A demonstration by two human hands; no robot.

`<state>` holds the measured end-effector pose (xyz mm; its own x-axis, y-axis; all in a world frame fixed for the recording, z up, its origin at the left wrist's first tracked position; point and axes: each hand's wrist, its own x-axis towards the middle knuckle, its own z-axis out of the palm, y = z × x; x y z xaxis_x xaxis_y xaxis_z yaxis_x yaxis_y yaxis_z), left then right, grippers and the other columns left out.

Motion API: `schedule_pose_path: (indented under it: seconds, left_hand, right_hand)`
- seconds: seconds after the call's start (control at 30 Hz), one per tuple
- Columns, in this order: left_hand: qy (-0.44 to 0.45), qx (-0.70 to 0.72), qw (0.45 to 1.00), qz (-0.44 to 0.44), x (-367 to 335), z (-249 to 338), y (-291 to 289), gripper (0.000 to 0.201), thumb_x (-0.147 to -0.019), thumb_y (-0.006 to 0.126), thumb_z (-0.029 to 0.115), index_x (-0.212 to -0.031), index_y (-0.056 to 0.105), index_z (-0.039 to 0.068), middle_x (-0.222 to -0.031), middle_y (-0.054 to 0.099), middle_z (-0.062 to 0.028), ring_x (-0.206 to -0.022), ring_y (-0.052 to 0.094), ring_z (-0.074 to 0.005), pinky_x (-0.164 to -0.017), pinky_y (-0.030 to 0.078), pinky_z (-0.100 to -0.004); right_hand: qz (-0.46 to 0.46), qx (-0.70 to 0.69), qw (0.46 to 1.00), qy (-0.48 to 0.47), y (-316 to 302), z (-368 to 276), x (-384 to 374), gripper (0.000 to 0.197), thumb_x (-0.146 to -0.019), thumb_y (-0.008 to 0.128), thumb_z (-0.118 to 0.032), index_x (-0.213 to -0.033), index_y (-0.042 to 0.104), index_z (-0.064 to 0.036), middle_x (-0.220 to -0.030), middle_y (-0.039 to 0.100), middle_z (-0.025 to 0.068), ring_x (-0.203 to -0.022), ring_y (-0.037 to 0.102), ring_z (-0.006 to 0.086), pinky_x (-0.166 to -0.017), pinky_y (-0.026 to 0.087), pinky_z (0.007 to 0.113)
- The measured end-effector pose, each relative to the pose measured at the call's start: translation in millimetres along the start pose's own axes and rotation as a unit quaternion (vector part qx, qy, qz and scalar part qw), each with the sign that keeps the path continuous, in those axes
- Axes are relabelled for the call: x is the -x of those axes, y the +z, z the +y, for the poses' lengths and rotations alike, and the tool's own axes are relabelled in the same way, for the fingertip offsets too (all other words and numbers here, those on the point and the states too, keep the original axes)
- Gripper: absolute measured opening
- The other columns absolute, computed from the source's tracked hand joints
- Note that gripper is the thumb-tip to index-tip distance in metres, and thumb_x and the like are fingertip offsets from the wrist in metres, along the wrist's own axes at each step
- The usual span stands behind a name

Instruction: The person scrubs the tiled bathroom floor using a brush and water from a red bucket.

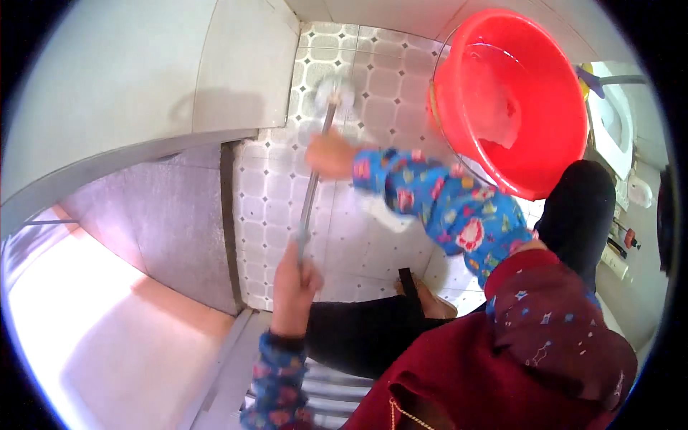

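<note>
The work in hand looks to be scrubbing the floor, judging by a long grey stick whose pale, round brush head meets the patterned tiles to the left of the red tub. The stick slants from that head back toward the person, its near end lower in view than the tub and well to its left. The right hand, left of the tub and the closer of the two to it, has its fingers curled about the stick below the brush head, though blur hides their exact hold. The left hand, farther from the tub and nearer the body, grasps the stick's near end. Inside the tub there seems to be some water, which may serve for wetting or rinsing. The job appears under way: the brush is on the floor and both hands are on the stick. How much has been covered I cannot tell, since the tiles show no clear line between cleaned and uncleaned parts. What probably remains is the stretch on the person's side of the tub, around the foot and a white thing too unclear to name.
</note>
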<state>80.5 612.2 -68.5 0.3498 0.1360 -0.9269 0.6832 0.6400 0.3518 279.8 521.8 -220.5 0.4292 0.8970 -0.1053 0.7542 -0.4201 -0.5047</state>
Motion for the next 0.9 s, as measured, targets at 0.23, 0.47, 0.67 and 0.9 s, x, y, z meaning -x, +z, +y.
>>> schedule_pose_path:
  seconds: [0.23,0.47,0.67,0.9]
  left_hand:
    - [0.057,0.067,0.995,-0.054,-49,-9,59,0.035,-0.091,0.043,0.038,-0.107,0.047,0.008,-0.050,0.026,0.0030,-0.041,0.027,-0.0103,-0.042,0.024,-0.0255]
    - [-0.048,0.208,0.975,0.069,94,-114,38,0.038,-0.091,0.039,0.042,-0.109,0.048,0.010,-0.048,0.027,0.0017,-0.038,0.030,-0.0129,-0.038,0.026,-0.0278]
    - [0.031,0.140,0.989,-0.043,19,-69,65,0.031,-0.092,0.043,0.035,-0.106,0.049,0.009,-0.051,0.026,0.0035,-0.042,0.027,-0.0089,-0.042,0.024,-0.0245]
    - [-0.017,0.072,0.997,0.006,31,-73,47,0.030,-0.090,0.046,0.036,-0.106,0.050,0.011,-0.047,0.024,0.0044,-0.038,0.028,-0.0095,-0.039,0.025,-0.0245]
  right_hand:
    - [0.040,0.131,0.989,-0.046,-25,68,-10,0.003,-0.060,0.061,-0.012,-0.060,0.063,-0.0099,-0.064,0.059,0.0091,-0.068,0.057,0.0277,-0.048,0.044,0.040]
    - [-0.062,-0.005,0.986,-0.156,18,-73,78,0.004,-0.057,0.061,-0.014,-0.053,0.061,-0.0132,-0.056,0.054,0.0034,-0.069,0.053,0.0239,-0.054,0.041,0.042]
    - [-0.020,0.094,0.992,-0.078,1,30,46,0.005,-0.059,0.062,-0.016,-0.056,0.062,-0.0119,-0.059,0.057,0.0058,-0.069,0.056,0.0239,-0.050,0.042,0.043]
    - [-0.030,0.103,0.993,-0.048,19,9,68,0.009,-0.056,0.062,-0.016,-0.062,0.064,-0.0099,-0.066,0.060,0.0070,-0.074,0.055,0.0268,-0.052,0.043,0.046]
